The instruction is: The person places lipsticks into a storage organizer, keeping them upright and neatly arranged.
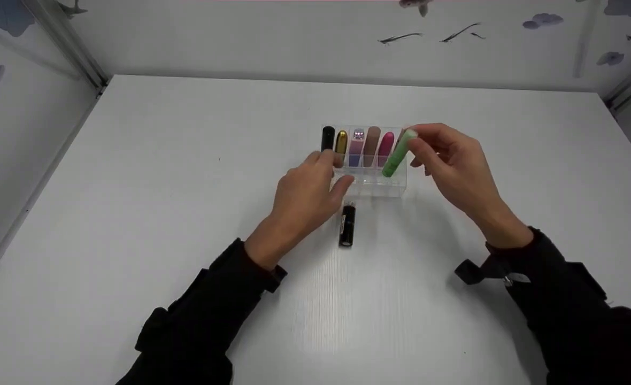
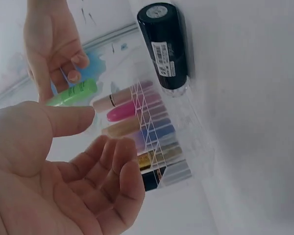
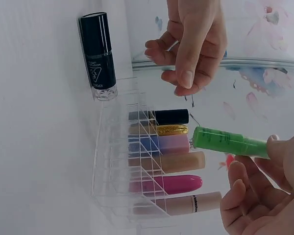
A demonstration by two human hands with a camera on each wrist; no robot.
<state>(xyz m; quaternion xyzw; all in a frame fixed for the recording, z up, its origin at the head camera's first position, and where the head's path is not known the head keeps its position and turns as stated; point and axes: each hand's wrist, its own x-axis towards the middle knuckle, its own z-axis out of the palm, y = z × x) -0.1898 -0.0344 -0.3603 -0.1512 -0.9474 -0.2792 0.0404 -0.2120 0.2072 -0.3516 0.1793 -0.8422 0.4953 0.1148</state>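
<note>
My right hand (image 1: 457,166) pinches one end of a light green lipstick-like tube (image 3: 225,142), holding it tilted over the right front of a clear plastic organizer (image 1: 379,190). Beside the organizer's left front is my left hand (image 1: 306,191), its fingers loosely bent with nothing in them; in the head view it covers part of the organizer. Upright in the back row stand several tubes: black (image 3: 171,116), gold (image 3: 172,130), pink-and-blue (image 3: 174,144), tan (image 3: 183,161), magenta (image 3: 183,183) and pale pink-beige (image 3: 206,203).
A black tube (image 1: 347,227) with a clear end and a label lies on the white table (image 1: 160,187) in front of the organizer, clear end towards it. White panels with floral and fish prints (image 1: 272,37) border the table at the back and sides.
</note>
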